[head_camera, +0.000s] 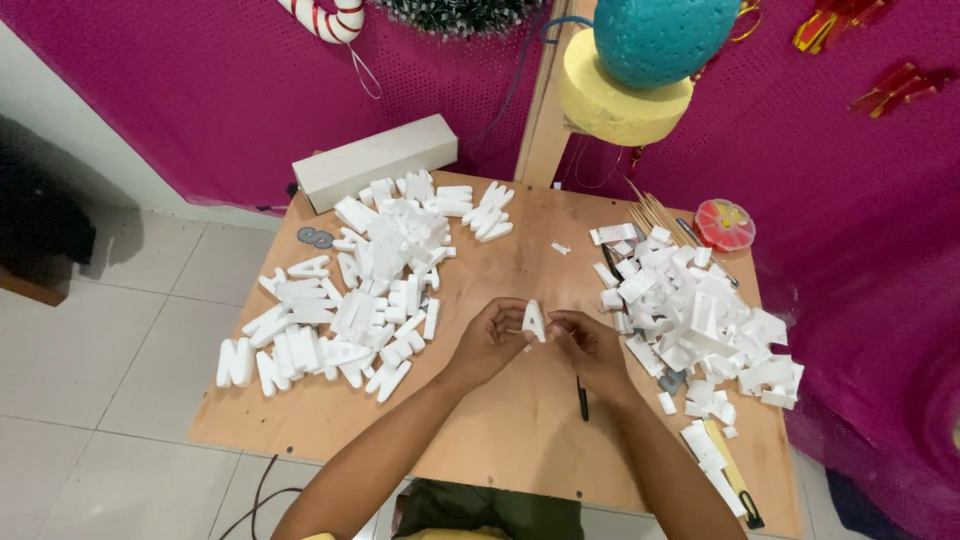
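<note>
Over the middle of a wooden table (510, 440), my left hand (487, 340) and my right hand (590, 345) together hold a small white foam letter (534, 320). Both hands pinch it from either side, fingers curled around its edges. A large heap of finished white foam letters (350, 300) lies to the left of my left hand. On the other side, beyond my right hand, sits a heap of white foam offcuts (690, 320). A thin black tool (581, 398) lies on the table just below my right hand.
A long white box (375, 160) lies at the table's back left. Wooden skewers (655, 212) and a round red container (724, 223) sit at the back right. A yellow-and-black cutter (735, 480) lies at the front right. Yellow and teal foam shapes (640, 60) hang above. Magenta fabric covers the wall.
</note>
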